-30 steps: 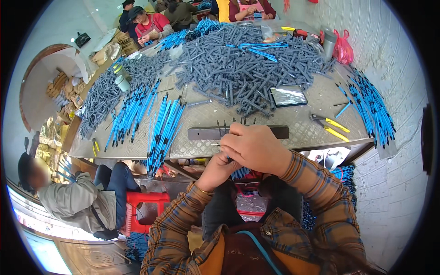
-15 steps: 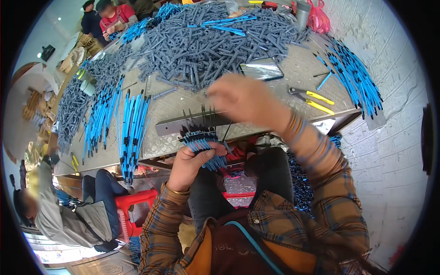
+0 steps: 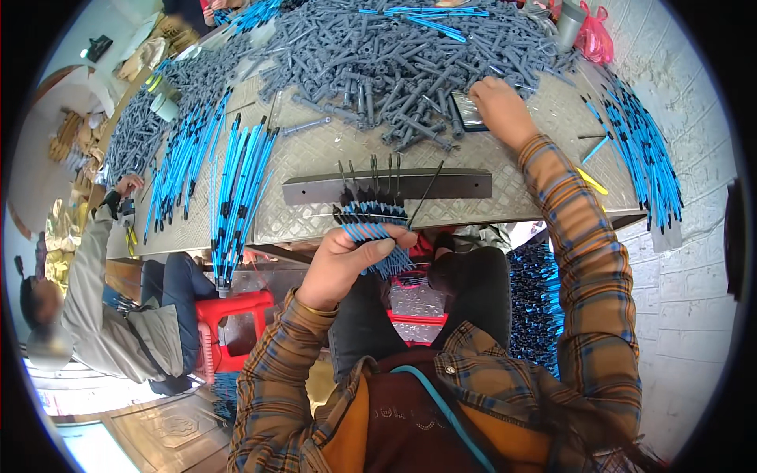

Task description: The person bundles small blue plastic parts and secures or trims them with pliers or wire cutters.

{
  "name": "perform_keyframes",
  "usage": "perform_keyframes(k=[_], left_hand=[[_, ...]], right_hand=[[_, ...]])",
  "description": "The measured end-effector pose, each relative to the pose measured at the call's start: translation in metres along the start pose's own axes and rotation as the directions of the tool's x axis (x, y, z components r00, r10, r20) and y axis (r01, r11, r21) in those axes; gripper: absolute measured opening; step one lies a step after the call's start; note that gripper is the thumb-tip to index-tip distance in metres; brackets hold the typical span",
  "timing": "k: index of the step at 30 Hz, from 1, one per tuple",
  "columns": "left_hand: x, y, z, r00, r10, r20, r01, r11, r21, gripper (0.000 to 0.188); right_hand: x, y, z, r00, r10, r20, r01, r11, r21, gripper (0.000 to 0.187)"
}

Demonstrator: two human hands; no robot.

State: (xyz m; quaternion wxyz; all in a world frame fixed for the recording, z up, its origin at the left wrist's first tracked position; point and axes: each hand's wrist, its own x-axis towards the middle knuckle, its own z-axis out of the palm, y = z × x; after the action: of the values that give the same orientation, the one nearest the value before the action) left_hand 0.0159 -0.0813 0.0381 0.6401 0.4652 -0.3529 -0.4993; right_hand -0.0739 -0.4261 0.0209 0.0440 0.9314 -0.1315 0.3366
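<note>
My left hand (image 3: pixel 347 260) is closed round a bundle of thin blue rods with black ends (image 3: pixel 377 229). The bundle is just off the table's front edge, and several dark tips point up past a dark metal bar (image 3: pixel 449 186). Across the table, my right hand (image 3: pixel 501 110) has its fingers curled down over the right part of a dark flat rectangular thing with a shiny top (image 3: pixel 467 109). What the fingertips hold, if anything, is hidden. Beside them a large heap of grey plastic wall plugs (image 3: pixel 355 63) covers the back of the table.
Blue rods lie in bunches at left (image 3: pixel 236 189) and right (image 3: pixel 640 150). Yellow-handled pliers (image 3: pixel 591 181) are partly behind my right sleeve. A metal cup (image 3: pixel 569 27) and red plastic bag (image 3: pixel 595 38) stand at the back right. Someone sits left, near a red stool (image 3: pixel 236 307).
My right hand has moved away from above the bar to the flat thing by the heap. My left hand keeps the rod bundle. The whole view has shifted a little.
</note>
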Motion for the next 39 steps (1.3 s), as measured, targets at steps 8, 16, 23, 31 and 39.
perform_keyframes(k=[8,16,23,31,39], left_hand=[[-0.004,-0.001,0.0,1.0,0.023,0.015,-0.023,0.998,0.055,0.02],[-0.006,-0.004,0.003,0.998,0.058,0.012,-0.059,0.996,0.073,0.02],[-0.007,-0.001,0.002,0.999,0.023,0.024,-0.026,0.994,0.111,0.019],[-0.005,-0.002,0.001,0.998,0.033,0.059,-0.044,0.981,0.189,0.019],[-0.003,-0.005,-0.002,0.993,0.055,0.104,-0.074,0.979,0.188,0.02]], right_hand=[[-0.022,-0.131,-0.112,0.958,0.021,0.286,-0.243,0.59,0.77,0.013],[-0.046,-0.154,-0.127,0.966,-0.067,0.25,-0.146,0.656,0.74,0.02],[-0.042,-0.156,-0.124,0.977,-0.104,0.184,-0.065,0.683,0.728,0.021],[-0.032,-0.156,-0.138,0.95,-0.227,0.216,0.059,0.807,0.588,0.02],[-0.043,-0.166,-0.121,0.948,-0.076,0.309,-0.197,0.623,0.757,0.023]])
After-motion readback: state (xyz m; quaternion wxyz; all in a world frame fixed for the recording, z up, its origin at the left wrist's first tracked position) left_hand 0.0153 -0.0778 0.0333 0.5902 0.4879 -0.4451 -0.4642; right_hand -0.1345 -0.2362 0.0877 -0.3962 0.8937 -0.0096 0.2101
